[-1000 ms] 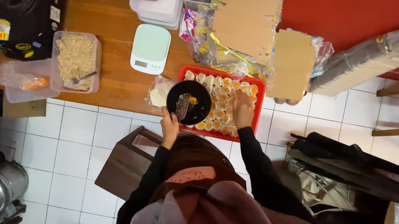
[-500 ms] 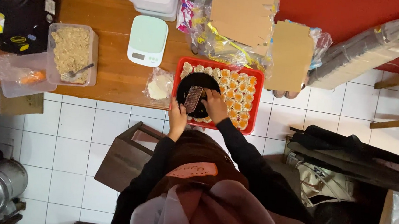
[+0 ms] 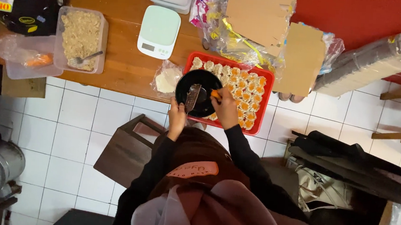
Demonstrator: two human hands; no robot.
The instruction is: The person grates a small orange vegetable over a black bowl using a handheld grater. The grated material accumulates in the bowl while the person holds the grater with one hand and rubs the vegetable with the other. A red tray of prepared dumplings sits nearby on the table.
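Over the near edge of the wooden table (image 3: pixel 119 64), a round bowl (image 3: pixel 202 93), resting partly on the tray of dumplings (image 3: pixel 249 90). Across the bowl, a grater (image 3: pixel 192 97), left hand (image 3: pixel 177 115) below it, right hand (image 3: pixel 224 110) just right of it with a carrot piece (image 3: pixel 216 94). Left of the bowl, a bag of wrappers (image 3: pixel 167 81); behind that, a kitchen scale (image 3: pixel 158 32). Farther left, a tub of filling (image 3: pixel 79 38) with a fork (image 3: pixel 85 59) in it.

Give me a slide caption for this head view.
Left hand steadies small metal grater over round black bowl; right hand holds an orange piece above red dumpling tray.
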